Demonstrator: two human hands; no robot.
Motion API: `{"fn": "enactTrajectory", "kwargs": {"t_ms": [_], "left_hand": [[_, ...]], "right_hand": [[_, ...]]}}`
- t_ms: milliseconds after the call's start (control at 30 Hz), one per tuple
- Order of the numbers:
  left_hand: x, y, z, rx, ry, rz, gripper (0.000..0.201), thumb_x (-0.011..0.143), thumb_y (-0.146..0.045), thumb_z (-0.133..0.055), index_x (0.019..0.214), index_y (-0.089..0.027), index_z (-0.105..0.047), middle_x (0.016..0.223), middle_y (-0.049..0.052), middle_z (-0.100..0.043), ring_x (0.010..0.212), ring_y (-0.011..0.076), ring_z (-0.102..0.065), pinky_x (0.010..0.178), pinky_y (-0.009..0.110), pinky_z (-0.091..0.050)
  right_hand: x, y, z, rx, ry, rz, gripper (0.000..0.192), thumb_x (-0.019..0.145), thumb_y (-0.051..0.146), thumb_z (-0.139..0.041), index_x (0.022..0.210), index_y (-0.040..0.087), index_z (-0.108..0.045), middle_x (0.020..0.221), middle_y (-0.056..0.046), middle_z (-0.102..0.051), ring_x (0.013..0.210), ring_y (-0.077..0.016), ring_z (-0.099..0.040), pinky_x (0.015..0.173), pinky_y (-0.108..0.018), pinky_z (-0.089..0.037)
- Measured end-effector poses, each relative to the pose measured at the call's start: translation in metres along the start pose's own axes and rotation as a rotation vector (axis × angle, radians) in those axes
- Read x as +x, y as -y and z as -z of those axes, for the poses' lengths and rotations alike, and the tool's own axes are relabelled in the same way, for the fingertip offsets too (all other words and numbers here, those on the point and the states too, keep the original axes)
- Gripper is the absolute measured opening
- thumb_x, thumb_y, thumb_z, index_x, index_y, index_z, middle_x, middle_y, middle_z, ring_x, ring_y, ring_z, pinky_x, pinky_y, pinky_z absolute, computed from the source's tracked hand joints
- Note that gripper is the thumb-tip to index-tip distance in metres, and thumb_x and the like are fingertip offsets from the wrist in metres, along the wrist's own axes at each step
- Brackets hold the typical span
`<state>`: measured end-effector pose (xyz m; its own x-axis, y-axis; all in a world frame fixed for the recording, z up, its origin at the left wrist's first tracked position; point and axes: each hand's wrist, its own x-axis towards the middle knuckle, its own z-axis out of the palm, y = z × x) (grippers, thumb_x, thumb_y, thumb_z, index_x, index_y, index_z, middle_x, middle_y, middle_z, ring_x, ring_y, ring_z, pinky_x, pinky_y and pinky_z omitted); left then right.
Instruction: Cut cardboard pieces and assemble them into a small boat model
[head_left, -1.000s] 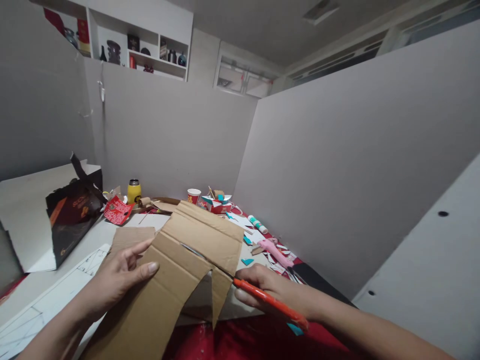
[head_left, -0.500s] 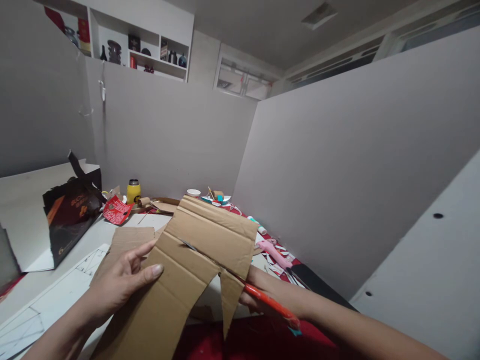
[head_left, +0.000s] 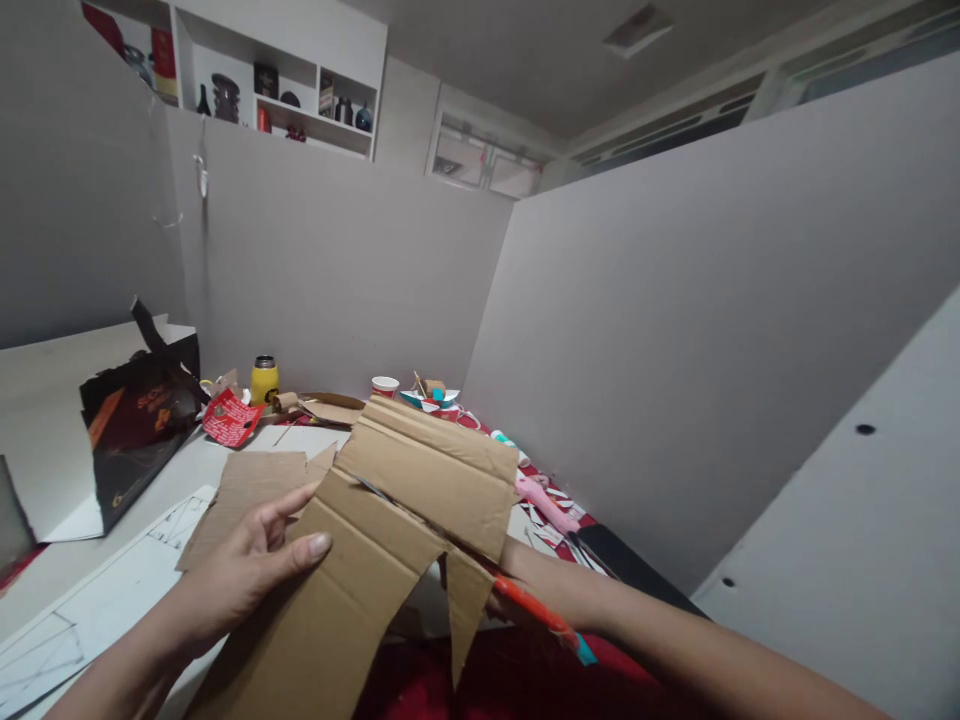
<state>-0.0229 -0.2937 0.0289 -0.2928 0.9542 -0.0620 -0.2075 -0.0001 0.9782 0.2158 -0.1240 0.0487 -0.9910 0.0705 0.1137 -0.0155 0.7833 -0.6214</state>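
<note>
We are holding a large cardboard piece (head_left: 375, 560) up in front of us, its long axis running from the lower left near our body up and away toward the right, so its far flap is pointing at the back partition. A wedge-shaped notch is opening in its near right edge, leaving a narrow pointed strip (head_left: 466, 610) hanging downward. Our left hand (head_left: 240, 570) is gripping the cardboard at its left edge: the thumb is lying flat on the top face and the fingers (head_left: 289, 497) are curling over the edge, so the sheet is sitting between thumb and fingers. Our right hand (head_left: 525, 590) is mostly hiding behind the cardboard's right side, its fingers closing around an orange cutter (head_left: 536, 618). The cutter is lying slantwise, its near end pointing down toward the right and its front end going under the cardboard at the top of the notch; we cannot tell where the blade is sitting.

Beyond the hands, a second flat cardboard sheet (head_left: 247, 480) is lying on the white surface (head_left: 112, 590). To the right, a pink tool (head_left: 546, 503) is resting among paper scraps on a red cloth (head_left: 517, 680). Further back, a dark paper bag (head_left: 135, 430) is leaning at the left, with a yellow bottle (head_left: 264, 380) and a paper cup (head_left: 385, 386) standing near the partition.
</note>
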Motion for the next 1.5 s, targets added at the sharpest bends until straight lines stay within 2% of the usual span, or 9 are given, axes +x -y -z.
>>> {"fn": "enactTrajectory", "kwargs": {"t_ms": [267, 533, 667, 867, 1033, 1167, 1300, 1433, 1500], "left_hand": [[0.000, -0.003, 0.001, 0.014, 0.052, -0.003, 0.075, 0.073, -0.039, -0.077, 0.139, -0.019, -0.049, 0.142, 0.014, -0.053, 0.120, 0.0317, -0.059, 0.095, 0.040, -0.051], [-0.001, -0.003, 0.005, 0.072, 0.061, 0.007, 0.078, 0.075, -0.041, -0.076, 0.143, -0.023, -0.044, 0.146, 0.011, -0.050, 0.124, 0.0305, -0.056, 0.096, 0.040, -0.050], [0.000, -0.003, 0.007, 0.094, 0.147, 0.020, 0.074, 0.077, -0.042, -0.074, 0.142, -0.024, -0.045, 0.144, 0.010, -0.052, 0.123, 0.0300, -0.057, 0.097, 0.040, -0.050], [0.000, -0.001, 0.006, 0.073, 0.100, 0.030, 0.078, 0.075, -0.044, -0.075, 0.143, -0.024, -0.044, 0.143, 0.012, -0.053, 0.121, 0.0317, -0.058, 0.095, 0.043, -0.051], [-0.003, -0.002, 0.009, 0.123, 0.063, 0.018, 0.076, 0.073, -0.045, -0.076, 0.140, -0.022, -0.048, 0.148, 0.012, -0.047, 0.129, 0.0320, -0.051, 0.099, 0.042, -0.048], [-0.007, -0.004, 0.014, 0.179, -0.004, -0.009, 0.077, 0.073, -0.047, -0.075, 0.140, -0.022, -0.046, 0.152, 0.012, -0.042, 0.135, 0.0308, -0.043, 0.103, 0.040, -0.044], [-0.007, -0.006, 0.017, 0.221, 0.051, -0.018, 0.082, 0.074, -0.048, -0.074, 0.144, -0.018, -0.042, 0.152, 0.015, -0.040, 0.138, 0.0322, -0.039, 0.105, 0.043, -0.041], [-0.008, -0.006, 0.015, 0.185, 0.067, -0.034, 0.082, 0.075, -0.046, -0.074, 0.144, -0.018, -0.041, 0.150, 0.016, -0.043, 0.135, 0.0319, -0.043, 0.103, 0.042, -0.044], [-0.010, -0.007, 0.012, 0.162, 0.048, -0.050, 0.077, 0.075, -0.045, -0.074, 0.142, -0.020, -0.044, 0.149, 0.014, -0.046, 0.132, 0.0315, -0.047, 0.102, 0.041, -0.044]], "right_hand": [[0.003, 0.004, 0.000, 0.154, 0.003, -0.021, 0.049, 0.093, 0.047, -0.048, 0.132, 0.019, -0.057, 0.135, -0.012, -0.057, 0.128, -0.0269, -0.050, 0.108, -0.041, -0.039], [0.005, -0.001, 0.001, 0.033, 0.045, -0.008, 0.053, 0.095, 0.049, -0.045, 0.137, 0.019, -0.052, 0.148, -0.011, -0.044, 0.140, -0.0252, -0.035, 0.118, -0.041, -0.023], [0.006, -0.001, 0.003, -0.016, 0.075, -0.028, 0.052, 0.096, 0.050, -0.043, 0.139, 0.021, -0.051, 0.149, -0.009, -0.044, 0.140, -0.0222, -0.036, 0.118, -0.036, -0.026], [0.007, 0.000, 0.003, 0.000, 0.033, 0.001, 0.056, 0.097, 0.054, -0.039, 0.140, 0.021, -0.050, 0.148, -0.009, -0.045, 0.140, -0.0214, -0.036, 0.119, -0.036, -0.022], [0.010, -0.001, -0.003, 0.058, -0.043, -0.022, 0.060, 0.093, 0.059, -0.043, 0.141, 0.023, -0.049, 0.146, -0.009, -0.048, 0.136, -0.0243, -0.041, 0.115, -0.040, -0.029], [0.015, -0.001, -0.005, 0.036, 0.003, -0.022, 0.061, 0.093, 0.060, -0.043, 0.140, 0.022, -0.050, 0.144, -0.010, -0.050, 0.135, -0.0248, -0.042, 0.115, -0.040, -0.029], [0.018, -0.001, -0.003, -0.018, 0.021, -0.018, 0.057, 0.095, 0.059, -0.039, 0.138, 0.023, -0.052, 0.143, -0.010, -0.051, 0.134, -0.0248, -0.044, 0.115, -0.039, -0.030], [0.016, -0.004, 0.001, -0.011, 0.052, -0.039, 0.054, 0.096, 0.054, -0.039, 0.137, 0.020, -0.052, 0.140, -0.012, -0.052, 0.134, -0.0260, -0.042, 0.114, -0.041, -0.030], [0.012, -0.008, 0.001, -0.002, 0.066, -0.072, 0.055, 0.093, 0.051, -0.045, 0.137, 0.018, -0.049, 0.136, -0.015, -0.054, 0.126, -0.0268, -0.049, 0.109, -0.041, -0.038]]}}
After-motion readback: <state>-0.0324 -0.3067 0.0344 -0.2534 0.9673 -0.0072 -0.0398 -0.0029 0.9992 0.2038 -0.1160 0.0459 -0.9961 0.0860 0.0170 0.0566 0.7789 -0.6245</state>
